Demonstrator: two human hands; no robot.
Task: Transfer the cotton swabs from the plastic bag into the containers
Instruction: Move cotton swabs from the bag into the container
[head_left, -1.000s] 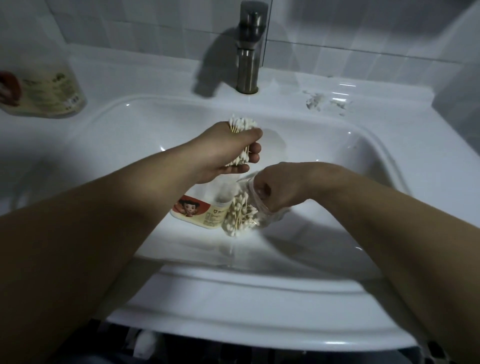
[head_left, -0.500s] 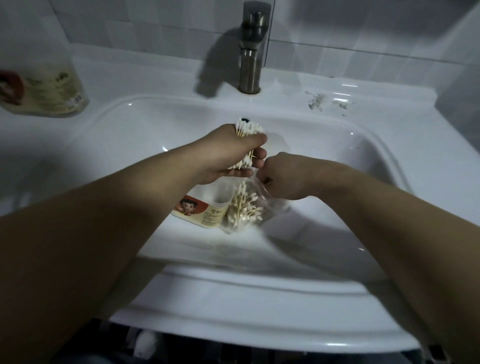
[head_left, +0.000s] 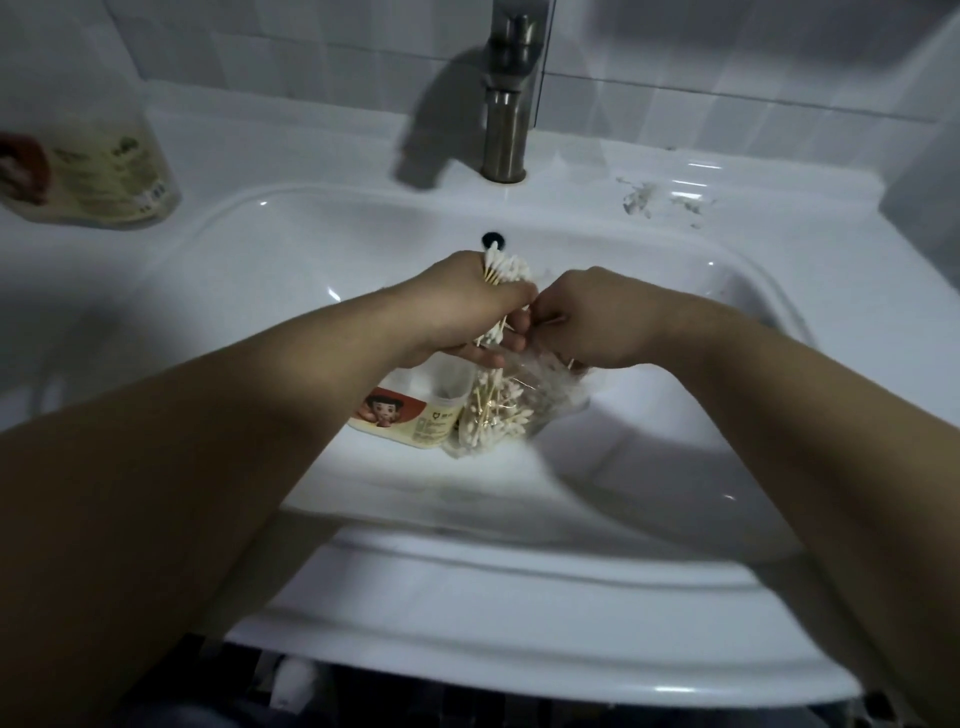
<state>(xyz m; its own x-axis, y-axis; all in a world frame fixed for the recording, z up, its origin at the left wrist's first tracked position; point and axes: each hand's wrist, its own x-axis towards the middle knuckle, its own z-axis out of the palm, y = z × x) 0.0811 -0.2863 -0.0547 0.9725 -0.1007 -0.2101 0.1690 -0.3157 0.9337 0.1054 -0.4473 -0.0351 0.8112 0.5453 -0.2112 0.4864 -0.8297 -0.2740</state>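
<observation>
My left hand (head_left: 467, 312) grips a bundle of cotton swabs (head_left: 506, 273) upright over the white sink basin (head_left: 291, 249); their white tips stick out above my fist. My right hand (head_left: 597, 317) touches it from the right, its fingers pinching a few swabs against the bundle. Under both hands lies a clear plastic bag (head_left: 498, 410) with several loose swabs in it. A round container (head_left: 410, 410) with a red and cream label stands in the basin just left of the bag, partly hidden by my left hand.
A steel faucet (head_left: 506, 130) rises behind the basin, with the overflow hole (head_left: 492, 240) below it. A labelled container (head_left: 98, 171) stands on the counter at the far left. Some white residue (head_left: 660, 200) lies on the counter at the back right.
My right hand rose out of the bag and came up to my left hand, bringing a few swabs to the bundle. My left hand stayed almost still.
</observation>
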